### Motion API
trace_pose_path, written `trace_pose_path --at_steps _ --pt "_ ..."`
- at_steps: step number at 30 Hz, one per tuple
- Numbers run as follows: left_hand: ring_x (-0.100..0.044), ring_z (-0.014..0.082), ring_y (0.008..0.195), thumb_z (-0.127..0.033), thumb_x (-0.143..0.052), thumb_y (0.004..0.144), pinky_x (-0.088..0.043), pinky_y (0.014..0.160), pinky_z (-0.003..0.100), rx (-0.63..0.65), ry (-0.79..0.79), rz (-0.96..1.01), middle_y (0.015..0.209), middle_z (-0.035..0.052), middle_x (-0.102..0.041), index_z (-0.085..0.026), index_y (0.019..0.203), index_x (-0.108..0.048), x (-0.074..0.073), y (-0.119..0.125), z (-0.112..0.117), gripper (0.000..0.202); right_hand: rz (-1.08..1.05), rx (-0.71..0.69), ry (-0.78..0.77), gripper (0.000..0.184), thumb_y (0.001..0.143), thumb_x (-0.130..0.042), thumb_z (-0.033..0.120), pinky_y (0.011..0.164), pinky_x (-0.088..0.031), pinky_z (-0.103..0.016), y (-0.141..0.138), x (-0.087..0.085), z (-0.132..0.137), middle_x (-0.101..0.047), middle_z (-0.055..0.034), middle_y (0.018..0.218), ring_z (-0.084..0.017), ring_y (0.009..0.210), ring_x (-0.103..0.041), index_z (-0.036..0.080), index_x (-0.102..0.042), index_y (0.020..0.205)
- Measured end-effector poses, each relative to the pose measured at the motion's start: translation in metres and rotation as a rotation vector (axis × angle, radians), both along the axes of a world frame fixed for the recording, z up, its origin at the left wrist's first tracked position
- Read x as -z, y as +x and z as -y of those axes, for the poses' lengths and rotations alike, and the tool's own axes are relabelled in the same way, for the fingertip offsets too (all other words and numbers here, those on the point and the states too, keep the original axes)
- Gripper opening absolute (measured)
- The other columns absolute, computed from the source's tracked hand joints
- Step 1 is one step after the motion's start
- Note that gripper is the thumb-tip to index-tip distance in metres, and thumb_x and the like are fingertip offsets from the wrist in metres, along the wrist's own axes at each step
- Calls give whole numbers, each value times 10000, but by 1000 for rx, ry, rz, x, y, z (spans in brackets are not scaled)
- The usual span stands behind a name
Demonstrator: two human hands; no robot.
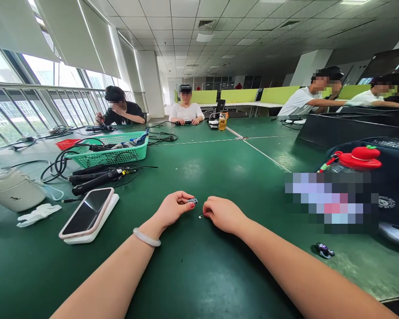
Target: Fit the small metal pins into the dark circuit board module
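My left hand (177, 208), with a pale bangle at its wrist, pinches a small dark and silvery piece (193, 201) that looks like a little circuit board. The piece sits between thumb and fingertips, just above the green table (193, 166). Close by on the right, my right hand (223, 215) is closed with its fingers curled down. A tiny white and metallic piece (201, 216) shows at its fingertips, too small to name. A narrow gap separates the two hands.
Left lie a phone (88, 212) on a white box, a crumpled tissue (38, 215), black cabled tools (98, 180) and a green basket (129, 153). Right are a red-lidded bottle (359, 159), a dark bag (395, 177) and a small shiny dark object (324, 250). Several people sit around.
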State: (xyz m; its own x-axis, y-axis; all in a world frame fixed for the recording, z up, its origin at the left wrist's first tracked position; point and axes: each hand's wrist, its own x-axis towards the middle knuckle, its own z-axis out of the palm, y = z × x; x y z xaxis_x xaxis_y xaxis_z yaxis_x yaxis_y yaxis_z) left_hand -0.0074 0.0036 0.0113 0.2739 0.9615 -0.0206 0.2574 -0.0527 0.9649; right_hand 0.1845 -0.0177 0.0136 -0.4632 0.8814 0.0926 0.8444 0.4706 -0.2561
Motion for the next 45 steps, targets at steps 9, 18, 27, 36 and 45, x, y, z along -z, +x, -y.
trace_pose_path --at_steps 9,18,27,36,45 --pt "-611 165 781 -277 -717 640 -458 795 325 60 54 -77 806 49 -675 -147 891 -656 2 -1 0 290 93 -26 99 137 856 -510 168 590 -365 -243 -6 2 0 -606 -4 847 -125 698 -582 212 -631 809" --pt "-604 187 823 -284 -716 622 -453 808 326 86 108 -220 838 54 -673 -161 876 -663 -2 1 4 288 -73 149 199 195 895 -433 179 594 -365 -237 0 -5 -1 -604 11 876 -113 708 -565 218 -605 812" --pt "-606 192 821 -326 -721 620 -446 811 327 65 132 -245 833 54 -671 -164 881 -672 0 -1 2 311 25 244 90 265 892 -467 190 683 -418 -261 8 7 -12 -591 -64 1084 -159 862 -611 207 -580 1131" --pt "-608 201 830 -332 -721 619 -449 804 331 64 141 -274 835 55 -678 -174 875 -680 1 -1 2 304 49 189 114 164 890 -468 191 650 -394 -252 1 12 -20 -615 -32 895 -153 788 -595 199 -630 864" --pt "-610 201 821 -336 -718 619 -454 788 322 70 135 -288 836 49 -679 -181 863 -678 0 1 5 292 -61 165 205 189 909 -439 198 635 -376 -238 -4 -1 -4 -615 -7 883 -124 749 -575 208 -615 842"
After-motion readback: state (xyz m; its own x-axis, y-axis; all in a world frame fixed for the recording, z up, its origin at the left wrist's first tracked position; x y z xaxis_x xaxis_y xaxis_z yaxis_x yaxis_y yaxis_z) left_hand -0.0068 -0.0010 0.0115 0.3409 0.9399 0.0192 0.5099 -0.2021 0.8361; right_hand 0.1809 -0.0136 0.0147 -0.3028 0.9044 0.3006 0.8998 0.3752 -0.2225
